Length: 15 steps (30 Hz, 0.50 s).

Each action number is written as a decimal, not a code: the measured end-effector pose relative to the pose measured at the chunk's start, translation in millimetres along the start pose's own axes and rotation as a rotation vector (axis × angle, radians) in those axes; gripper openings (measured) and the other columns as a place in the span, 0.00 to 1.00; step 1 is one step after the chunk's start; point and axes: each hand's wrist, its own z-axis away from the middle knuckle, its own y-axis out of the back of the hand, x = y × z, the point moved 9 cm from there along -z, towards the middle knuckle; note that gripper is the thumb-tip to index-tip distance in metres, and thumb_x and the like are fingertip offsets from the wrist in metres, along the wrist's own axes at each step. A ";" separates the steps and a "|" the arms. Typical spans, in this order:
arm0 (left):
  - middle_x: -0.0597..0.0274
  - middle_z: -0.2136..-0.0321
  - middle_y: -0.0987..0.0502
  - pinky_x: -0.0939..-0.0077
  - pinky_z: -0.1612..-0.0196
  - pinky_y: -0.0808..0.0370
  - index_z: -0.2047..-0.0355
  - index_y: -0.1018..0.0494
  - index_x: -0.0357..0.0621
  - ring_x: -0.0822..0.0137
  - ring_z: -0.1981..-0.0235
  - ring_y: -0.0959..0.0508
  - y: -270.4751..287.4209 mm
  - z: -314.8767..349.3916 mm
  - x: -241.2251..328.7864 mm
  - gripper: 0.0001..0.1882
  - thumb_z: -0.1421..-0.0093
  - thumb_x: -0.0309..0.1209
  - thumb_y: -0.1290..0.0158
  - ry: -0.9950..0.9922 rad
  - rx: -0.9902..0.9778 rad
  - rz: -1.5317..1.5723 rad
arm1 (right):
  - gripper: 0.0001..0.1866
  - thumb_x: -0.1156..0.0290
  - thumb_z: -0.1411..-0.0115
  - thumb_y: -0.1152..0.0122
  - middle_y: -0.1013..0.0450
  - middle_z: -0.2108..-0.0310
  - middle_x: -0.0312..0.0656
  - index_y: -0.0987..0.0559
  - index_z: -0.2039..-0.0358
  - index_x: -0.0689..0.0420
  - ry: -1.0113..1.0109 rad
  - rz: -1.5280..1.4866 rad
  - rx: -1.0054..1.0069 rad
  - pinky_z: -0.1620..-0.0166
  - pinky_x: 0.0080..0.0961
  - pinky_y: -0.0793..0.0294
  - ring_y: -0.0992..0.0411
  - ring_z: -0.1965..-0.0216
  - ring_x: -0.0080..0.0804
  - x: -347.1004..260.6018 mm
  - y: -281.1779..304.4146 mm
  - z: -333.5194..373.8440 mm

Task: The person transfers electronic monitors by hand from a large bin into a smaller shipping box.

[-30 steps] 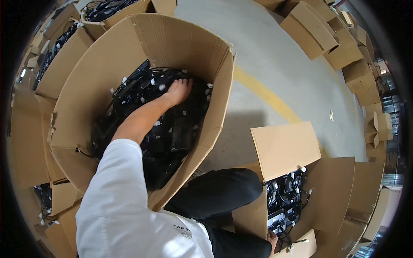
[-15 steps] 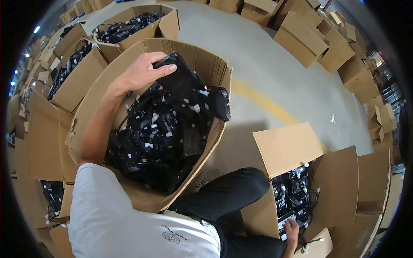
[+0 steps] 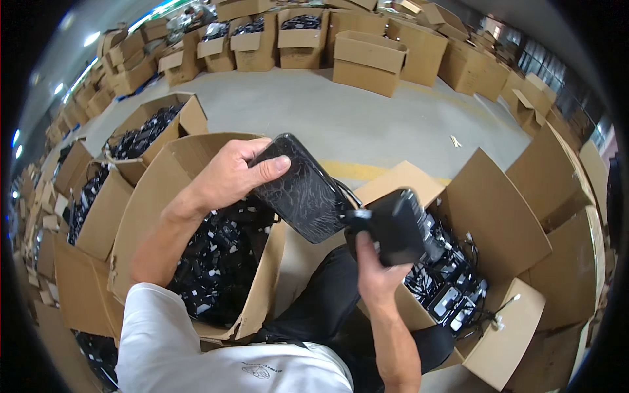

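black pouch in left hand

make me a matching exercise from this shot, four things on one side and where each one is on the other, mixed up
Things:
1. left hand
2. right hand
3. big open box of black parts
4. closed carton

Places:
A. on the grey floor far ahead
B. gripping the smaller black block
C. at the person's left side
D. gripping the wrapped black slab

Pairs: 1-D, 2-B, 3-C, 4-A
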 end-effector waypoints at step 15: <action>0.65 0.63 0.19 0.78 0.54 0.25 0.54 0.24 0.37 0.76 0.61 0.22 -129.5 -54.7 -129.4 0.20 0.31 0.43 0.50 0.454 -0.166 0.225 | 0.29 0.56 0.41 0.33 0.25 0.55 0.42 0.28 0.49 0.65 -0.526 -0.531 0.050 0.50 0.32 0.22 0.23 0.56 0.32 35.8 119.5 -26.6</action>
